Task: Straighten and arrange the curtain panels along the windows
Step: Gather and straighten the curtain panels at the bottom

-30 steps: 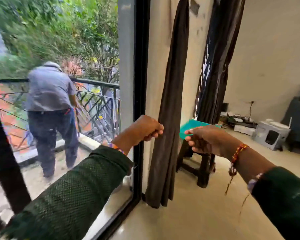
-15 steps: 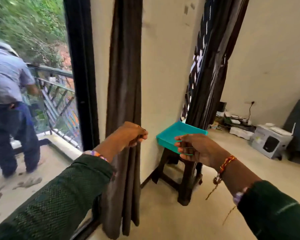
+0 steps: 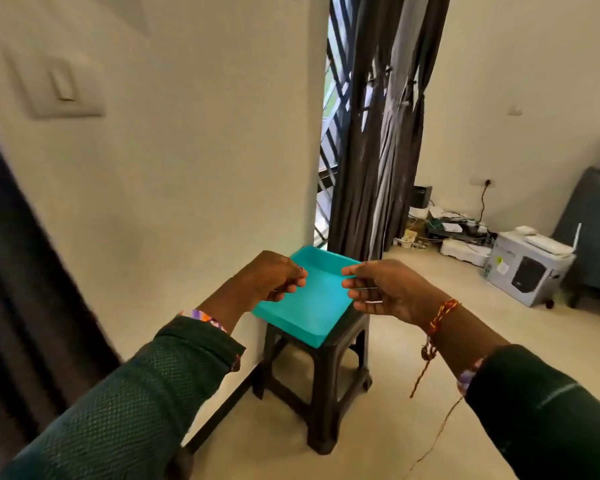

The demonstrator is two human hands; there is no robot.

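A dark brown curtain panel [image 3: 21, 271] hangs blurred at the far left edge. A second dark curtain [image 3: 378, 150] hangs bunched and tied beside the narrow grilled window [image 3: 329, 133] at centre. My left hand [image 3: 271, 278] is held in the air over the teal tray with its fingers curled and nothing visible in them. My right hand [image 3: 381, 289] faces it a short gap away, fingers curled too; whether something thin lies between them is too small to tell. Neither hand touches a curtain.
A teal tray [image 3: 309, 327] sits on a black plastic stool [image 3: 326, 393] against the wall, right under my hands. A light switch [image 3: 63, 88] is on the wall. A white box [image 3: 527, 268], tangled cables [image 3: 444, 226] and a grey armchair [image 3: 593, 230] stand at right.
The view has swung right, away from the balcony door. My left hand has let go of the left curtain's edge, and both hands are now over the teal tray.
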